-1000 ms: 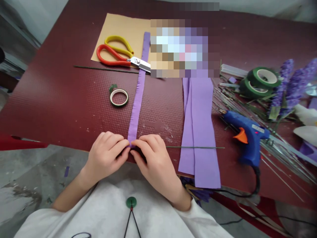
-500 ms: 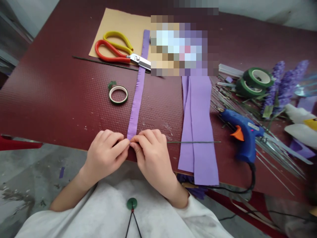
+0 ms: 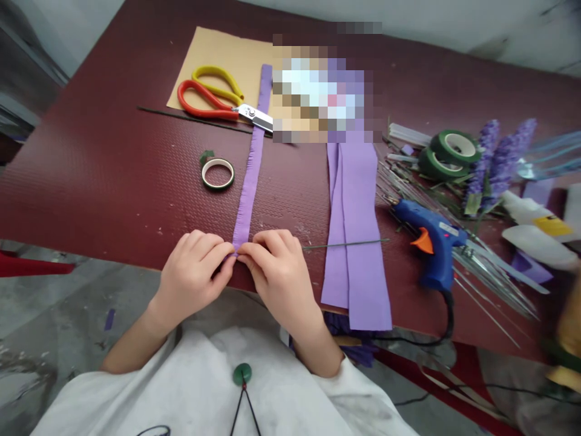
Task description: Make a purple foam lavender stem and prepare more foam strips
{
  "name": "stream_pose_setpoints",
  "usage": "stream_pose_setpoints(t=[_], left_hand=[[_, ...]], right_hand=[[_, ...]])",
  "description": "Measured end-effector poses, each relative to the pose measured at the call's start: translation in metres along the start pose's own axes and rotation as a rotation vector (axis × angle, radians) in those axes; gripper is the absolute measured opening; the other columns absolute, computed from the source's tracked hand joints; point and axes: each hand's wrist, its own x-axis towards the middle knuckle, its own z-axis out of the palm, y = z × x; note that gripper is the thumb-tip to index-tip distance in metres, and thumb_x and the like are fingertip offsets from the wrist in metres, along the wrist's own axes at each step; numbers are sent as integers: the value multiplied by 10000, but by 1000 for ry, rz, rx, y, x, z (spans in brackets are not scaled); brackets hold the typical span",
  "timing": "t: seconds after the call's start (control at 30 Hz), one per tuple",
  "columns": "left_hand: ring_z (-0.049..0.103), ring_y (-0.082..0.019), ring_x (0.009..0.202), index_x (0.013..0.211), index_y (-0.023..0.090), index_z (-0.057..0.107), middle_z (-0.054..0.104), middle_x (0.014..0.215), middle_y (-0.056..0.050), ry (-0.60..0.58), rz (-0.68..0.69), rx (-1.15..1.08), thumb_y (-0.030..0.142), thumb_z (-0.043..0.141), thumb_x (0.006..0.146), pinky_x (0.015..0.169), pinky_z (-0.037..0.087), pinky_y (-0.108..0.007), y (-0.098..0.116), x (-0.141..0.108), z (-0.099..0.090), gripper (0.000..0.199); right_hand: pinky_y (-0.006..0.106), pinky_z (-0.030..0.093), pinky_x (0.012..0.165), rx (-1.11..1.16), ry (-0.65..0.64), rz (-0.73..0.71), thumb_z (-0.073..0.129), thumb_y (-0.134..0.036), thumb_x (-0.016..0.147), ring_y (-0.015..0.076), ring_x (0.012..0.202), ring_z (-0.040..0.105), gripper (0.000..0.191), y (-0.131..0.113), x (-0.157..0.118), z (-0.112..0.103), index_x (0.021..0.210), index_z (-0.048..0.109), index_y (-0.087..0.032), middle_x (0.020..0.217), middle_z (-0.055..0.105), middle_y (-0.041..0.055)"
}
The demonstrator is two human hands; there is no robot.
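At the table's near edge, my left hand (image 3: 193, 272) is closed in a pinch on the near end of a fringed purple strip (image 3: 246, 203), which runs away from me across the table. My right hand (image 3: 282, 275) pinches right beside it, fingertips almost touching the left ones. From the right fingers a thin green wire stem (image 3: 345, 244) sticks out to the right, over wide purple sheets (image 3: 363, 206). Where wire and strip meet is mostly covered by the fingertips. A small roll of green tape (image 3: 218, 186) lies left of the strip.
Scissors (image 3: 213, 109) with red and yellow handles lie across the strip's far part, near tan card (image 3: 204, 48). To the right are a blue glue gun (image 3: 431, 233), green tape rolls (image 3: 458, 145), metal wires and purple flower spikes (image 3: 503, 160). A patch at the back is pixelated.
Both hands stay pinched together at the strip's end, with slightly shifted fingers. The wire's right end now tilts up a little. The whole view has shifted slightly.
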Motion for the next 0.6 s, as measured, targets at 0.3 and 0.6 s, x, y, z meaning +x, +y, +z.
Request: stream_pose_setpoints(t=[0.3, 0.6], left_hand=[[517, -168, 744, 877, 184, 581, 634, 821, -38, 15, -5, -20, 165, 568, 850, 685, 449, -307, -1, 0, -1, 36], [510, -175, 738, 908, 163, 609, 606, 792, -44, -42, -58, -72, 168, 536, 879, 689, 441, -324, -2, 4, -5, 79]], right_hand=[[340, 332, 803, 62, -26, 62, 544, -225, 892, 171, 886, 470, 101, 0, 3, 2, 849, 630, -197, 870, 620, 15], [333, 345, 819, 69, 12, 23, 561, -199, 871, 160, 878, 498, 43, 0, 2, 0, 875, 604, -197, 889, 648, 11]])
